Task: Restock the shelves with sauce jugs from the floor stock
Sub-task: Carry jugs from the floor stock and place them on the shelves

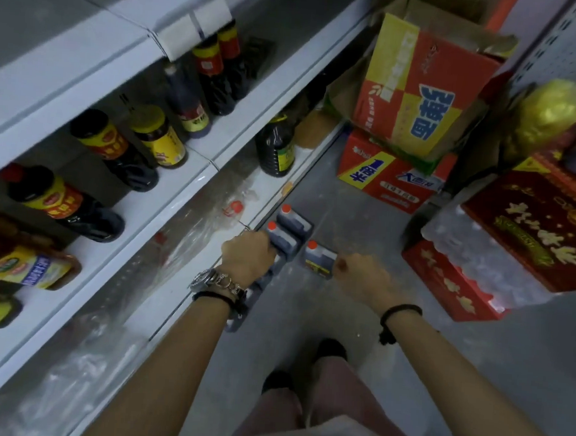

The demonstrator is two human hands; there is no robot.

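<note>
Three dark plastic sauce jugs with orange-red caps (pixel 295 218) are standing on the grey floor (pixel 357 215) by the foot of the white shelf unit (pixel 195 175), two touching, one just apart. The left hand (pixel 249 256) is curling round the nearer paired jug (pixel 280 239), and the right hand (pixel 360 276) is gripping the lone jug (pixel 318 258). Two red-and-yellow cardboard boxes (pixel 419 87) are sitting stacked beyond.
</note>
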